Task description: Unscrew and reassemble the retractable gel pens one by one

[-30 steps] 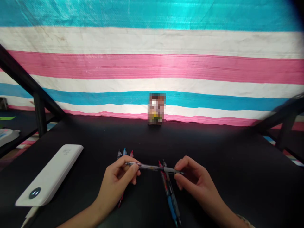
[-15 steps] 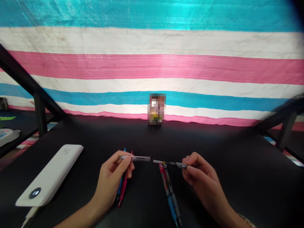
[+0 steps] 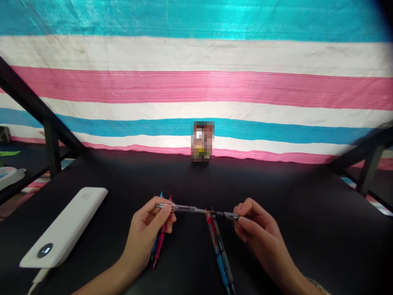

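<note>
My left hand pinches a clear pen barrel, its open end pointing right. My right hand is closed on the dark grip section of a pen, from which a thin refill sticks out leftward. The refill's tail meets the barrel's open end and seems to sit just inside it. Under my left hand lie a pink pen and a blue pen, both partly covered. Between my hands rest a red-and-blue pen and a grey-black pen, side by side on the black table.
A white power bank with a lit round display lies at the left, a cable at its near end. A blurred upright box stands at the back against a striped sheet. Black frame bars flank the table.
The gap between the refill and the barrel has closed. My right hand has shifted slightly left, bringing the refill's tail to the barrel's open end.
</note>
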Motion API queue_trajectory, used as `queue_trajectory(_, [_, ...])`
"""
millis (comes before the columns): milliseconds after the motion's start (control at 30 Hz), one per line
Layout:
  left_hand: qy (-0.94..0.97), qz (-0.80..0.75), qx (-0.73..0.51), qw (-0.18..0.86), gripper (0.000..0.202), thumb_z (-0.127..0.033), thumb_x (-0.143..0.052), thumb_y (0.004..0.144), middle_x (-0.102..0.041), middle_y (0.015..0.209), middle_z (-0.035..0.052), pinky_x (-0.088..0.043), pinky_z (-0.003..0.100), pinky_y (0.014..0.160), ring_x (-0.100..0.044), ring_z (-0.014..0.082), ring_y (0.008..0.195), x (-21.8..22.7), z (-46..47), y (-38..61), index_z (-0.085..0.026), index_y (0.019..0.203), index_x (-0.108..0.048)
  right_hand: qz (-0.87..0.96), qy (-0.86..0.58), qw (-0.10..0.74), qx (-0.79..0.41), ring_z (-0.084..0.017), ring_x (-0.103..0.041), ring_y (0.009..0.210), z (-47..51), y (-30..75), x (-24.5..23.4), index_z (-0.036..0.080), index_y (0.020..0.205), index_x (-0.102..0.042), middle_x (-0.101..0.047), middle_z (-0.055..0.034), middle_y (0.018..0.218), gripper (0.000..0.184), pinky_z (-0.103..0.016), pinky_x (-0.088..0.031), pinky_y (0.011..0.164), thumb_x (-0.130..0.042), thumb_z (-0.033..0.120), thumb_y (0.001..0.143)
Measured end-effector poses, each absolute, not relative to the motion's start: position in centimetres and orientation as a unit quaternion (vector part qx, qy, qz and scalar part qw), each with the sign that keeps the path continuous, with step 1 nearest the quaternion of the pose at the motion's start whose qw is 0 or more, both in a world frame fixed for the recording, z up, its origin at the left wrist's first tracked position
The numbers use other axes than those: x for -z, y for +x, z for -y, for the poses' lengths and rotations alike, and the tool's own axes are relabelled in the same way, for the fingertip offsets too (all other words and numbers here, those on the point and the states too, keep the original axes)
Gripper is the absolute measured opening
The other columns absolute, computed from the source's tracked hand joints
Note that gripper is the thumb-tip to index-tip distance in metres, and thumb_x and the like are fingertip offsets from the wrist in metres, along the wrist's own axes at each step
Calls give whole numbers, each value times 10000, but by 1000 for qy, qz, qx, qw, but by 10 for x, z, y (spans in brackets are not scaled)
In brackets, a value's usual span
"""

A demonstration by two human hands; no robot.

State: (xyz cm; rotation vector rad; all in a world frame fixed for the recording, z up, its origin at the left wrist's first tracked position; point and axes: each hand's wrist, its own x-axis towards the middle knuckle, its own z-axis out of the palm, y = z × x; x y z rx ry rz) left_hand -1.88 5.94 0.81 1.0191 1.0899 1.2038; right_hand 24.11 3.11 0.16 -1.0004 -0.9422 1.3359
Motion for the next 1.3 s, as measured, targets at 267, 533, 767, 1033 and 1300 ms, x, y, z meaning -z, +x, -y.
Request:
queue_trajectory(267, [493, -464, -454, 579, 204, -375, -716, 886, -723, 665, 25, -491, 238, 579, -596, 127, 534, -8, -55, -14, -174, 865, -741, 579, -498, 478, -433, -162, -608, 656, -23, 232, -6, 222, 881, -673, -649, -20, 803, 76, -265, -490, 580, -720, 279, 901])
queue_trajectory(533, [518, -447, -440, 582, 154, -336, -728, 881, -731, 682, 24, -485, 219, 542, -614, 120, 526, -4, -53, -16, -183, 886, -749, 623, -544, 434, -357, -171, -617, 594, -23, 236, -5, 220, 782, -665, -677, -9, 659, 241, -264, -475, 565, -640, 389, 952])
queue_trajectory(767, [497, -450, -454, 586, 166, -346, -729, 889, -736, 671, 18, -495, 217, 569, -610, 109, 526, -1, -56, -18, -181, 895, -751, 647, -526, 375, -405, -162, -577, 603, -25, 232, -7, 223, 1040, -658, -653, 11, 699, 193, -259, -447, 571, -571, 386, 986])
queue_trajectory(1033, [470, -448, -460, 605, 190, -375, -751, 876, -733, 661, 4, -480, 201, 580, -594, 94, 528, -5, -59, -17, -185, 875, -751, 669, -521, 363, -387, -172, -636, 682, -26, 232, -8, 228, 872, -602, -696, -7, 760, 202, -265, -468, 630, -491, 305, 1022])
queue_trajectory(1300, [461, -448, -464, 609, 204, -384, -769, 861, -732, 664, 4, -475, 199, 569, -584, 91, 525, -6, -59, -16, -181, 862, -751, 658, -541, 372, -369, -165, -588, 623, -25, 230, -5, 243, 1060, -553, -698, 13, 768, 101, -260, -452, 589, -566, 275, 965])
